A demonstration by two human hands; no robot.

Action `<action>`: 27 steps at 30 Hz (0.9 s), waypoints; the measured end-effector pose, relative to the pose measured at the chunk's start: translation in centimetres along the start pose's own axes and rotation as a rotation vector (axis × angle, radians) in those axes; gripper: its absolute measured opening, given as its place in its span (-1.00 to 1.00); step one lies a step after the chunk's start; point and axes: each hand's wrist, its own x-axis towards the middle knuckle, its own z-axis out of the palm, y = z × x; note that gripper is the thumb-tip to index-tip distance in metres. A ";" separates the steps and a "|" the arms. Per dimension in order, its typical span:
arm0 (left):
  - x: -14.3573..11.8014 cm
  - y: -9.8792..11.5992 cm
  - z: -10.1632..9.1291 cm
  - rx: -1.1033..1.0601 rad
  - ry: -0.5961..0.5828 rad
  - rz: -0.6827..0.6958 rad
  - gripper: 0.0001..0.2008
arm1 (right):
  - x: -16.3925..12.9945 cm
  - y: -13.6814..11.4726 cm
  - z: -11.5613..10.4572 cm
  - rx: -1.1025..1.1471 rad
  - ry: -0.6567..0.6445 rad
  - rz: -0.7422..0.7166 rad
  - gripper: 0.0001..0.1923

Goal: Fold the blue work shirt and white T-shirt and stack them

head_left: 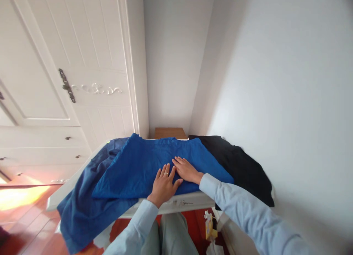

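Note:
A bright blue garment (143, 163) lies spread flat on a white table (190, 201). My left hand (164, 183), with a ring on one finger, rests palm down on its near edge, fingers apart. My right hand (186, 169) lies flat on the same cloth just to the right, its fingers pointing left and touching the left hand's fingertips. Both sleeves are light blue. Neither hand grips anything.
A darker blue garment (79, 207) lies under the bright one and hangs off the table's left front. A black garment (239, 166) lies at the right by the white wall. A white wardrobe (68, 82) stands on the left, and a wooden piece (169, 133) sits behind the table.

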 end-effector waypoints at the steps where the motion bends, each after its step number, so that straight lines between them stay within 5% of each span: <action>1: -0.3 -0.2 -0.1 0.012 0.017 -0.002 -0.31 | -1.2 0.8 -0.3 -0.013 -0.005 -0.004 -0.37; 6: -1.3 -0.9 0.1 0.036 0.109 -0.093 -0.37 | -6.6 6.2 -2.9 -0.098 -0.031 -0.021 -0.33; 11: -3.4 -2.1 0.6 0.060 0.180 -0.078 -0.45 | -11.6 11.2 -5.1 -0.139 -0.066 0.119 -0.28; 17: -7.0 -4.2 0.6 0.072 0.229 -0.138 -0.37 | -16.1 13.6 -5.6 -0.103 -0.053 0.304 -0.21; 22: -9.2 -5.2 -0.2 -0.459 0.318 -0.218 -0.46 | -17.4 13.6 -5.3 -0.024 0.047 0.393 -0.14; 27: -12.2 -3.9 -2.1 -1.234 0.825 -0.664 -0.43 | -16.7 13.8 -5.3 0.267 0.208 0.453 -0.21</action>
